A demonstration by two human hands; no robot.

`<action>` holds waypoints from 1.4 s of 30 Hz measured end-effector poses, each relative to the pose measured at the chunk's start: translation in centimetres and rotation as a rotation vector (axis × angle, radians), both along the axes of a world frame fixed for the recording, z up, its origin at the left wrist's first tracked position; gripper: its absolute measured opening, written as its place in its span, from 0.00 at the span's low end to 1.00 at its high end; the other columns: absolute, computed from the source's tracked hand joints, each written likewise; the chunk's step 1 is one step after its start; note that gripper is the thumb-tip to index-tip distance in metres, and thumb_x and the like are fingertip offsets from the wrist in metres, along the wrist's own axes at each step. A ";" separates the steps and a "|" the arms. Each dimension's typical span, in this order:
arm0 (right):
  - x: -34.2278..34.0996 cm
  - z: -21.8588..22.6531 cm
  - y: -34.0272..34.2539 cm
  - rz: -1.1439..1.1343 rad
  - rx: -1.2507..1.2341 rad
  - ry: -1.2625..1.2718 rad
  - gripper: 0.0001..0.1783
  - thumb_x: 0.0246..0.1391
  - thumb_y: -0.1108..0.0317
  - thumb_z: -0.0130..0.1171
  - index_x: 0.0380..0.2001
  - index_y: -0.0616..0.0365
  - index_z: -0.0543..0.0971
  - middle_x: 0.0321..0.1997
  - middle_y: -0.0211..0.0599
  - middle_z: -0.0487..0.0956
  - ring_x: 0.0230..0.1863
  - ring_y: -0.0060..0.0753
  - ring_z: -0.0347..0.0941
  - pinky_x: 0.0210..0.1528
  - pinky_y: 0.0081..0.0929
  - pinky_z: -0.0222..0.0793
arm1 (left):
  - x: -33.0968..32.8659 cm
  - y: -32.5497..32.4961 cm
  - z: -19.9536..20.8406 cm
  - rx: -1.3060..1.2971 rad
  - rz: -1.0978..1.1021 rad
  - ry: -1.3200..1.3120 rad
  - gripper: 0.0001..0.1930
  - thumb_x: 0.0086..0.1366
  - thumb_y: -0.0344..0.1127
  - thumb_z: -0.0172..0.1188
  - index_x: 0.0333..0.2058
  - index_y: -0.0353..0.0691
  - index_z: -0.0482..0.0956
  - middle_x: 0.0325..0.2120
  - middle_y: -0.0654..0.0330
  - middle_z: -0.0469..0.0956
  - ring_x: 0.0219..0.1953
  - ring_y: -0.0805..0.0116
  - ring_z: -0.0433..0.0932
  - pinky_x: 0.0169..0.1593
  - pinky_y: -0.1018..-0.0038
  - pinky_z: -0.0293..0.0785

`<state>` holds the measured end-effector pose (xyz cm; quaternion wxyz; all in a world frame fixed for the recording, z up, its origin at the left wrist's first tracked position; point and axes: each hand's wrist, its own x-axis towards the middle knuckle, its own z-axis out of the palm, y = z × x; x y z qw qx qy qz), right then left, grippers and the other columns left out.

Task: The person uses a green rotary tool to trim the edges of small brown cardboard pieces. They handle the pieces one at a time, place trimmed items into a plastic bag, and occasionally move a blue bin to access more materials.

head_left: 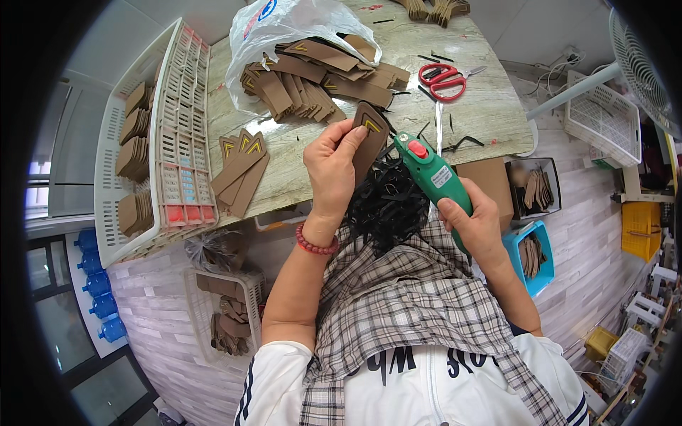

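My left hand [332,167] pinches a flat brown tab [369,142] with a yellow chevron and a dark rim, held up over the table's near edge. In my right hand [474,221] is a green power hand tool [439,175] with a red switch, its tip close to the tab's right edge. Whether the tip touches the tab, I cannot tell. Below them, a heap of thin black trimmings [387,202] rests on my checked apron [405,298]. Three similar tabs [242,170] lie fanned on the table to the left.
A pile of brown tabs [305,82] spills from a clear plastic bag [245,35]. Red-handled scissors [447,82] lie to the right among black scraps. A white crate [186,121] with stacked tabs stands left; a blue bin [545,273] and a fan [643,71] are right.
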<state>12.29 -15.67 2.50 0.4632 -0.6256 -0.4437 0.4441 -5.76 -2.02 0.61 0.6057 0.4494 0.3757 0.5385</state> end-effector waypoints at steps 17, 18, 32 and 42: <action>0.4 0.2 0.4 -0.003 0.043 0.022 0.23 0.53 0.58 0.65 0.45 0.64 0.76 0.24 0.25 0.73 0.24 0.13 0.65 0.25 0.15 0.61 | -1.5 0.7 0.6 0.166 -0.235 0.309 0.07 0.59 0.25 0.59 0.35 0.30 0.81 0.25 0.64 0.77 0.29 0.79 0.73 0.35 0.81 0.69; 0.5 0.4 0.3 -0.001 0.039 0.021 0.23 0.53 0.58 0.65 0.45 0.64 0.76 0.24 0.25 0.74 0.24 0.13 0.65 0.25 0.15 0.62 | -1.8 0.9 0.9 0.197 -0.252 0.336 0.07 0.58 0.25 0.60 0.35 0.30 0.81 0.25 0.64 0.77 0.29 0.78 0.73 0.35 0.81 0.69; 1.3 0.6 -0.1 0.032 0.010 -0.057 0.24 0.52 0.58 0.66 0.46 0.64 0.76 0.27 0.30 0.77 0.28 0.17 0.70 0.31 0.18 0.67 | -3.5 3.7 4.3 0.662 -0.389 0.823 0.07 0.57 0.28 0.61 0.34 0.33 0.81 0.21 0.62 0.68 0.29 0.69 0.66 0.37 0.75 0.62; 1.6 0.9 -0.3 0.080 0.009 -0.121 0.23 0.50 0.59 0.67 0.45 0.62 0.76 0.28 0.30 0.77 0.29 0.17 0.71 0.33 0.19 0.68 | -3.5 5.1 6.7 0.848 -0.518 1.042 0.06 0.56 0.33 0.61 0.31 0.37 0.81 0.22 0.62 0.71 0.33 0.63 0.69 0.44 0.71 0.64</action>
